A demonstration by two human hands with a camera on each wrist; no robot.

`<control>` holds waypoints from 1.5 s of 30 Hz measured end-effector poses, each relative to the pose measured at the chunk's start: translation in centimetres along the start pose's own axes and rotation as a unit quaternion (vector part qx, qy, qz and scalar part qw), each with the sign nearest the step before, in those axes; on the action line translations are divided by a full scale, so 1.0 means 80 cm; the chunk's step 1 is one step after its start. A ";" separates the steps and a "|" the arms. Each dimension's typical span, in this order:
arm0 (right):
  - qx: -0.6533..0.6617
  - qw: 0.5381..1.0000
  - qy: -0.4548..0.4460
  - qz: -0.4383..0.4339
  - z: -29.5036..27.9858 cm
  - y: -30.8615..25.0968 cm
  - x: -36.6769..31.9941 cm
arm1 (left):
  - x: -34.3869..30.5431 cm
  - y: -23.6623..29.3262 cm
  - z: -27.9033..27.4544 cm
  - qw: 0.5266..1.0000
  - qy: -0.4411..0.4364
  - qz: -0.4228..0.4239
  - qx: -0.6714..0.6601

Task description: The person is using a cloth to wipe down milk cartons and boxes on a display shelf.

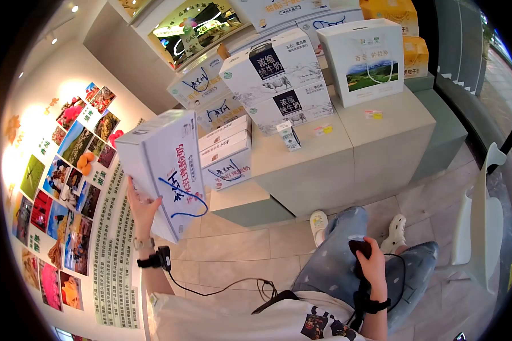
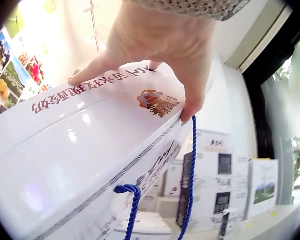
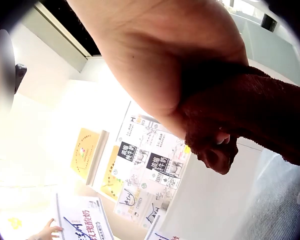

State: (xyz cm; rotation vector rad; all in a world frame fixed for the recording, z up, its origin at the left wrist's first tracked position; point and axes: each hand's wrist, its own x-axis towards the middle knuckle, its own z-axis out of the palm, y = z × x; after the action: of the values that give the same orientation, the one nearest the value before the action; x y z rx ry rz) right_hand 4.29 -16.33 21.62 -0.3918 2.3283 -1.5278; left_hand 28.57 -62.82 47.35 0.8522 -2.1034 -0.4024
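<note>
While a pale counter [image 1: 307,165] stretches beyond the fingers of both hands, a big white box [image 1: 162,165] hangs tilted in the left hand [image 1: 144,213], whose fingers spread over one end and whose thumb presses the edge, gripping it. Up and to the right of those fingers, two large milk cartons [image 1: 279,77] stand stacked on the counter, and farther right is a white bag [image 1: 361,62] with a green landscape on its front. Nearer the left fingers, just past the held box, lie flatter boxes [image 1: 227,150], one on another. Above the person's lap, the right hand [image 1: 374,267] has its fingers curled round a dark brown bundle [image 3: 260,110]; what it is, I cannot tell. A blue cord [image 2: 193,165] hangs beside the left thumb. Smallest, a little carton [image 1: 289,136] stands before the stacked cartons, between the two hands' fingers and beyond them.
</note>
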 end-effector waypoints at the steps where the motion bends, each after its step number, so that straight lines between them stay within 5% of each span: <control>1: -0.007 1.000 -0.001 -0.002 0.000 0.000 0.000 | 0.016 -0.020 0.005 0.999 0.007 0.005 0.052; 5: -0.040 0.999 0.002 -0.014 -0.004 0.007 -0.004 | 0.092 -0.093 0.043 0.935 -0.010 0.086 0.343; 10: -0.045 0.998 0.024 0.020 -0.005 0.008 -0.009 | 0.186 -0.056 0.109 0.889 -0.181 0.056 0.418; 19: -0.053 0.998 0.024 0.025 0.006 -0.020 -0.002 | 0.306 -0.096 0.205 0.877 -0.351 0.103 0.312; 29: -0.092 0.996 0.003 0.021 0.026 -0.016 0.007 | 0.305 -0.129 0.272 0.874 -0.176 0.067 0.447; 34: -0.103 0.994 0.008 0.029 0.019 -0.019 0.008 | 0.304 -0.122 0.289 0.930 -0.092 0.026 0.355; 45: -0.105 0.993 0.032 0.037 0.009 -0.006 0.016 | 0.303 -0.135 0.271 0.938 -0.099 0.061 0.325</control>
State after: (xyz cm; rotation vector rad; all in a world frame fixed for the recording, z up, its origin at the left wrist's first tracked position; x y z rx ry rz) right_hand 3.42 -17.62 21.67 -0.3084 2.5323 -1.2840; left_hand 5.53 -87.60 41.89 1.0692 -2.5058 0.3156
